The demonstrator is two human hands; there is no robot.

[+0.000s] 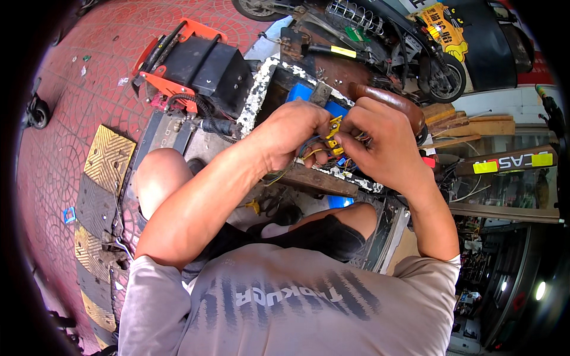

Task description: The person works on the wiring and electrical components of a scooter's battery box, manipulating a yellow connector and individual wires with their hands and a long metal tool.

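A small yellow part, possibly a wire connector (336, 147), sits between my two hands over an open frame with chipped white and black edges (256, 101). My left hand (295, 127) is closed on it, with thin coloured wires (310, 144) running under its fingers. My right hand (380, 139) pinches at the other side of the yellow part; its fingertips partly hide what they grip. Blue blocks (300, 92) show inside the frame, behind my hands. A rusty brown bar (317, 180) lies along the frame's near side.
A black box with orange brackets (205, 65) stands at the left of the frame. Beyond lie a motorbike wheel (442, 77) and a coil spring (356, 15). Wooden planks (475, 126) are stacked at the right. Yellow-and-black ramp pieces (110, 154) lie on the red paving.
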